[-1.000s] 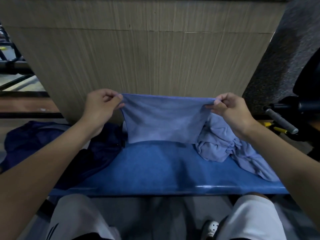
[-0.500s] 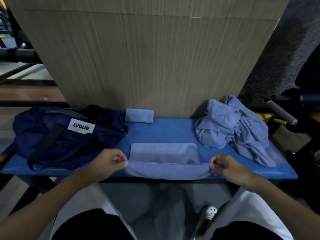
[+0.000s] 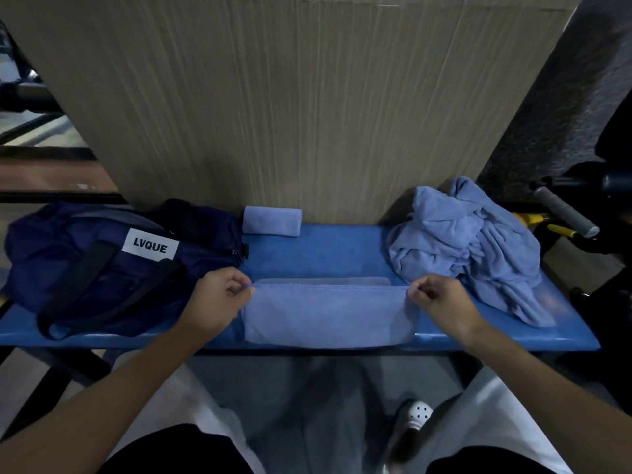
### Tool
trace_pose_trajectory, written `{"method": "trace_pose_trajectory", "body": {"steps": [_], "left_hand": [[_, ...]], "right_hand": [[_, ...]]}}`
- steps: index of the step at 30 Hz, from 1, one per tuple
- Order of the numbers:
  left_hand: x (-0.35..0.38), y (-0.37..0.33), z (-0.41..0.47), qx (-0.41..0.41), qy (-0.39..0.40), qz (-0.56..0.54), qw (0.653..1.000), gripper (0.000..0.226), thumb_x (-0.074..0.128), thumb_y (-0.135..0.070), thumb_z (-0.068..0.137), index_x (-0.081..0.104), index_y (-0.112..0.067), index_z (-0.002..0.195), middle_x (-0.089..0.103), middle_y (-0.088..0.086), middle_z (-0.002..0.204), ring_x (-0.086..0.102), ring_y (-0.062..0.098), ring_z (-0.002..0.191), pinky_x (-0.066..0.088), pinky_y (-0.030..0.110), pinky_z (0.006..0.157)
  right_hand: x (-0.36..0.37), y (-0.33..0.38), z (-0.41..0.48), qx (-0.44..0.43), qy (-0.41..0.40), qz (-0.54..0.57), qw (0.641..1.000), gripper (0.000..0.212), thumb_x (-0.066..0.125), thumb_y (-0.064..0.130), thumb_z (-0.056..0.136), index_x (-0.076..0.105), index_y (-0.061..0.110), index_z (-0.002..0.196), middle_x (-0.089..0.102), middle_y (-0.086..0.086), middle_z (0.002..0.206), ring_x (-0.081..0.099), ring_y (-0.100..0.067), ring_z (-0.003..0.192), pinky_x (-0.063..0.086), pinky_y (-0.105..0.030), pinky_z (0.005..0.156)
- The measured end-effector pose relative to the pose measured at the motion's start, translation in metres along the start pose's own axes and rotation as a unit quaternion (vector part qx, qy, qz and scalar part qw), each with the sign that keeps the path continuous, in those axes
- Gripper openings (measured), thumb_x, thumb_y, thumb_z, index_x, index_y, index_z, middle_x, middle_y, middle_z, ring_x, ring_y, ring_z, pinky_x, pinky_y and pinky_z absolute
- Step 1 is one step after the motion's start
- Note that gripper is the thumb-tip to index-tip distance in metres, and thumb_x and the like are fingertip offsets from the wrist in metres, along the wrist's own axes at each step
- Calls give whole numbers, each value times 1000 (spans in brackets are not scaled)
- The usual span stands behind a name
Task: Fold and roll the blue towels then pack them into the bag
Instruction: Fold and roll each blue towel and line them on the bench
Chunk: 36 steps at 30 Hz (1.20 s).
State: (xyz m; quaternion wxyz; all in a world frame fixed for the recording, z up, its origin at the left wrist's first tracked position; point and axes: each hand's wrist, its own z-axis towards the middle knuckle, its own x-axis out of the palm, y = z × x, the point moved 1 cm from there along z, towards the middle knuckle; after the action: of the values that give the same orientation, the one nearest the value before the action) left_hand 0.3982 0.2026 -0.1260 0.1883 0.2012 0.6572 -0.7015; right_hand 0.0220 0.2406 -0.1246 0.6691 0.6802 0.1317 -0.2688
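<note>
Both forearms reach forward from the lower corners, wrists roughly level, with the hands set apart at the two ends of a blue towel (image 3: 326, 313). The left hand (image 3: 219, 301) has its fingers curled in and pinches the towel's left corner between thumb and fingertips; the right hand (image 3: 441, 302) mirrors it, pinching the right corner. The towel lies spread across the near half of a blue padded bench (image 3: 314, 249), its upper layer drawn taut between the two hands and its lower edge reaching the bench's front rim. At the back of the bench, against a tall beige panel (image 3: 294, 107), sits one rolled towel (image 3: 272, 220). A loose heap of unfolded towels (image 3: 468, 241) occupies the right end, well apart from the roll. On the left end rests a dark navy bag (image 3: 102, 261) with a white label reading LVQUE and a dark strap trailing toward the front edge. A grey-gripped handle (image 3: 564, 213) juts in at the far right.
</note>
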Motion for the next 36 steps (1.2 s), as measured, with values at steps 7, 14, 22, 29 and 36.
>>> {"method": "trace_pose_trajectory", "body": {"steps": [7,14,22,29,36], "left_hand": [[26,12,42,25,-49,104,993,12,67,-10,86,59,-16,81,57,-4,62,57,13,56,52,34,57],[43,30,67,23,-51,207,977,13,65,-17,85,56,-23,78,62,-1,69,60,24,69,54,43,65],[58,35,71,3,-32,288,957,4,58,-20,92,55,-17,89,63,3,79,56,24,70,42,35,60],[69,30,60,213,-67,446,867,12,65,-6,77,63,-7,89,60,9,93,60,30,81,51,39,51],[97,49,42,216,204,372,879,69,17,-59,93,27,-27,154,12,-6,163,2,13,151,4,36,122]], "right_hand": [[30,-18,47,-11,-60,-83,995,4,64,3,88,64,5,91,63,-6,78,58,-22,77,40,-28,67],[51,-40,77,-14,-60,-160,985,11,55,9,91,59,10,81,62,-5,71,58,-25,72,49,-43,64],[65,-48,89,-51,-64,-211,974,6,54,12,93,56,11,87,60,-2,71,57,-22,70,46,-37,60],[65,-52,79,-22,-70,-118,990,14,59,11,90,49,10,99,52,1,56,49,-8,53,33,-20,47],[63,-51,63,18,-59,-80,995,27,62,11,88,39,14,103,50,-5,54,46,-10,48,33,-17,43]]}}
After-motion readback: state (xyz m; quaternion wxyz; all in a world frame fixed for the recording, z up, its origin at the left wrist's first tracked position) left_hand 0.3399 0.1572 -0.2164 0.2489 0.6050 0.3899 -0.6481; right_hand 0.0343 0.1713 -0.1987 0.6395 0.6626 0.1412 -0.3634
